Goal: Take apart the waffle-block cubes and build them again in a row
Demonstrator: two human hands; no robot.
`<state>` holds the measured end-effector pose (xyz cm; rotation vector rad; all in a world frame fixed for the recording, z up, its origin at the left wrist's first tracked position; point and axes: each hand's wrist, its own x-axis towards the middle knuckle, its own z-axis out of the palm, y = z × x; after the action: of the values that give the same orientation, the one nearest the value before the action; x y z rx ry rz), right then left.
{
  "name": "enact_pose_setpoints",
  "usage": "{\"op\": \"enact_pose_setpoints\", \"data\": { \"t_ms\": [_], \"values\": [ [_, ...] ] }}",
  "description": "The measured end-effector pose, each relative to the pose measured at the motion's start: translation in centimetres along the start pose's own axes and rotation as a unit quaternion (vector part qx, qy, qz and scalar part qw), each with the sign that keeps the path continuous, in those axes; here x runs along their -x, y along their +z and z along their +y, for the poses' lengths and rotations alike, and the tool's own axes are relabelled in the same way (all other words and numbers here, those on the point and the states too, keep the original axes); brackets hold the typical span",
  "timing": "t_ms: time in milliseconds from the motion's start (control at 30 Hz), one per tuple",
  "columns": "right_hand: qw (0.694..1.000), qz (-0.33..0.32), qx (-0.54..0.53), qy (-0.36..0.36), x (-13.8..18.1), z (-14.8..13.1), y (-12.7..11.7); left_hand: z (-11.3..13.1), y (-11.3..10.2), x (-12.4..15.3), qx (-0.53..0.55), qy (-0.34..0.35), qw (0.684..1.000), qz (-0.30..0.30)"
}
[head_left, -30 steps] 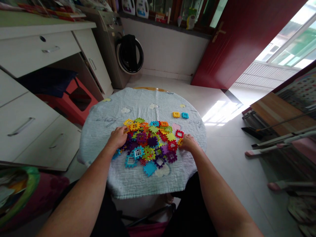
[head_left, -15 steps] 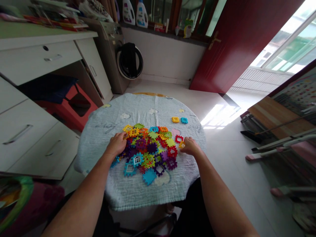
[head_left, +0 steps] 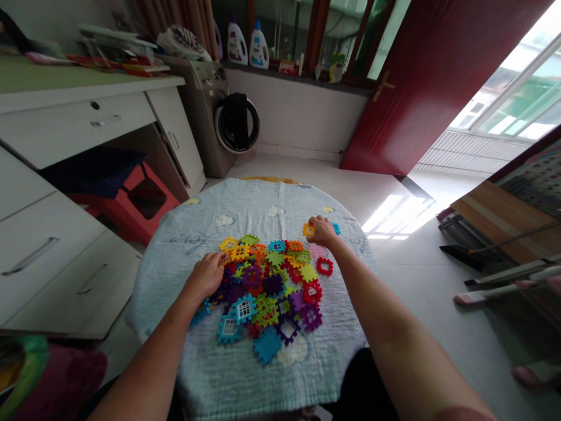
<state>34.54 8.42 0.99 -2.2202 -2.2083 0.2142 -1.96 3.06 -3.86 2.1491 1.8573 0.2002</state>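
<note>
A heap of plastic interlocking blocks (head_left: pixel 274 285) in many colours, square with toothed edges, lies on the cloth-covered table. My left hand (head_left: pixel 207 273) is at the heap's left edge, fingers curled around an orange block (head_left: pixel 225 257) beside yellow ones. My right hand (head_left: pixel 322 231) is beyond the heap on the right, its fingers closed on a yellow block (head_left: pixel 308 229) at or just above the cloth. Just right of that hand, a blue block (head_left: pixel 336 228) shows partly. A red window-frame block (head_left: pixel 325 266) lies apart on the heap's right side.
A pale patterned cloth (head_left: pixel 254 204) covers the round table. Cabinets (head_left: pixel 56 257) and a red stool (head_left: pixel 153 199) stand left, with a washing machine (head_left: pixel 205 117) behind. A red door (head_left: pixel 421 88) is at back right; a folded chair (head_left: pixel 504 286) is on the right.
My right hand has moved forward and left with the yellow block, from beside the red block to beside the blue one. My left hand stays at the heap. The view has shifted slightly.
</note>
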Motion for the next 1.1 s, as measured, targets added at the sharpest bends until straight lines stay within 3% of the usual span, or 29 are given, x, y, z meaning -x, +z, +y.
{"op": "enact_pose_setpoints", "data": {
  "t_ms": [267, 633, 733, 867, 967, 1100],
  "values": [
    [0.996, -0.064, 0.052, -0.034, -5.7, -2.0, 1.0, 0.0, 0.2, 0.2, 0.003, 0.0, 1.0, 0.005],
    [0.987, -0.14, 0.079, -0.029, -7.7, -3.1, 1.4, 0.0, 0.2, 0.4, 0.01, 0.001, 1.0, 0.004],
    [0.991, -0.12, 0.045, -0.024, -7.5, -1.8, 0.7, 0.1, 0.1, 0.4, 0.003, 0.001, 1.0, -0.002],
    [0.998, -0.068, 0.015, -0.006, -6.9, 2.0, -0.8, 0.2, 0.0, 0.4, 0.001, 0.004, 1.0, 0.001],
    [0.995, -0.087, 0.046, 0.012, -6.2, 4.4, -1.3, 0.1, 0.1, 0.3, -0.002, 0.003, 1.0, 0.008],
    [0.99, -0.114, 0.079, 0.0, -5.5, 5.1, -0.2, 0.0, 0.1, 0.3, -0.002, 0.003, 1.0, 0.003]
  ]
}}
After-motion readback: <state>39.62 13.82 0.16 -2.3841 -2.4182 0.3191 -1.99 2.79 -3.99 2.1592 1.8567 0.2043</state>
